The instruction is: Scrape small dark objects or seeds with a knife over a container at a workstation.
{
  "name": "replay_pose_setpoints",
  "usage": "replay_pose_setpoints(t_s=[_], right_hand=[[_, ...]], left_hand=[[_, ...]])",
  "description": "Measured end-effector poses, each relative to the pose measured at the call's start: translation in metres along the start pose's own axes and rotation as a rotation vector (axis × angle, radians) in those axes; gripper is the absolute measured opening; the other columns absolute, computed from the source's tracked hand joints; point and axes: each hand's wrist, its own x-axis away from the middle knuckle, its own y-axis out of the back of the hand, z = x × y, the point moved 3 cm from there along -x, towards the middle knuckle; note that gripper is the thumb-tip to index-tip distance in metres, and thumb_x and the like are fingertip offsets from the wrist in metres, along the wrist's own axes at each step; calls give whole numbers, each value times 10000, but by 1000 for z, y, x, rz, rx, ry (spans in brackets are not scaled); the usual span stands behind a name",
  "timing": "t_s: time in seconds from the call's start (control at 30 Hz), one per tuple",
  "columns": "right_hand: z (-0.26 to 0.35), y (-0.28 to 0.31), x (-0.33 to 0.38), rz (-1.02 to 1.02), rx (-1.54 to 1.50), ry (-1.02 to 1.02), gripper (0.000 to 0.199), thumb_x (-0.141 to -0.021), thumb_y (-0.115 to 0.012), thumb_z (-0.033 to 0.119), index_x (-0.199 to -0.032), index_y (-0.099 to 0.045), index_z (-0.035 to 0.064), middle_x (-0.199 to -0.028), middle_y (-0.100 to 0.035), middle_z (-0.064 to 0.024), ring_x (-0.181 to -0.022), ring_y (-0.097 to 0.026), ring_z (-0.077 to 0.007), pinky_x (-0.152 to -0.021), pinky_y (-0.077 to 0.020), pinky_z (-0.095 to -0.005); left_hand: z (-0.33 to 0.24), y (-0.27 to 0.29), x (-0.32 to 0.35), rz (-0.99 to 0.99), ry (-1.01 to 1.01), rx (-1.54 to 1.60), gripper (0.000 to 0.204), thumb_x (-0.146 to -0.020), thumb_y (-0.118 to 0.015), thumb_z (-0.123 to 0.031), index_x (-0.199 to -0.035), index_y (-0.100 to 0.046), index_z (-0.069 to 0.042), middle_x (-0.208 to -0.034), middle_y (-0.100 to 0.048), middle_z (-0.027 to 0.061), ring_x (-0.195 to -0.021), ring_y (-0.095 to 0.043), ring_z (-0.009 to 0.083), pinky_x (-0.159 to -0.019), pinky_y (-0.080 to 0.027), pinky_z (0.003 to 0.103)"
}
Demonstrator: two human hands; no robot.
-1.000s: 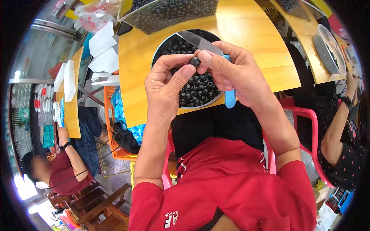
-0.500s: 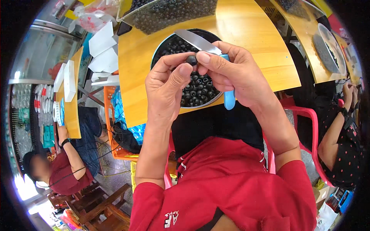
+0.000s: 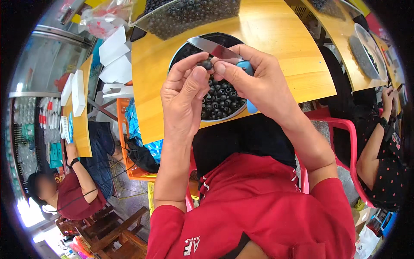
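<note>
Over a round bowl (image 3: 224, 118) of small dark round beads (image 3: 221, 100), my left hand (image 3: 180, 101) pinches one dark bead (image 3: 205, 64) between thumb and fingers. Gripped in my right hand (image 3: 264, 84) is a knife (image 3: 214, 49) with a wide steel blade and a blue handle. Its blade points up and to the left, above the far part of the bowl and apart from the bead. The right thumb and forefinger tips come close beside the bead; whether they touch it I cannot tell.
A clear bin (image 3: 194, 19) full of dark beads stands at the table's (image 3: 276, 47) far side. White boxes (image 3: 115, 52) and an orange crate (image 3: 122, 129) are at the left. One person (image 3: 79, 194) sits to the left; another person's forearm (image 3: 375, 142) shows at the right, past a pink chair (image 3: 345, 123).
Both hands have shifted slightly left, and the bead has moved left with them. The knife has tilted and moved left, its blade now lower, with its handle turned.
</note>
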Motion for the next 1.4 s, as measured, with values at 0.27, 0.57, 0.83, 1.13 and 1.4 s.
replay_pose_setpoints(t_s=[0.27,0.57,0.83,1.13,1.4], right_hand=[[9,-5,6,12,-242,-30,320,-967,-472,210,-1210,-547,16,-696,-570,-3,-484,-392,5,-418,-287,-153],[6,-11,12,13,-125,41,323,-973,-464,185,-1243,-533,22,-685,-563,-2,-490,-403,-11,-429,-312,-160],[10,-10,10,128,-270,-42,328,-978,-454,204,-1233,-532,12,-641,-539,4,-476,-385,-12,-417,-305,-164],[11,-13,13,125,-471,-77,305,-986,-428,189,-1189,-538,-9,-659,-546,-13,-455,-364,-12,-409,-298,-162],[10,-17,13,10,-219,113,289,-978,-445,146,-1205,-529,-11,-656,-509,16,-486,-355,-7,-422,-296,-167]], left_hand=[[2,-3,-1,-18,21,11,260,-861,-643,-110,-1087,-597,10,-890,-650,90,-738,-565,73,-571,-396,177],[12,-1,4,-33,20,212,203,-872,-605,-73,-1072,-618,-40,-1014,-642,93,-937,-612,178,-881,-509,330],[15,7,8,-23,-35,248,206,-869,-619,-97,-1066,-633,-40,-1011,-648,74,-919,-604,159,-835,-497,283],[9,-5,5,-6,-38,212,231,-862,-627,-97,-1085,-624,-36,-1003,-645,75,-900,-589,147,-838,-479,272],[13,-7,5,-30,-32,342,218,-865,-624,-106,-1070,-604,-36,-987,-639,67,-894,-583,131,-862,-487,277]])
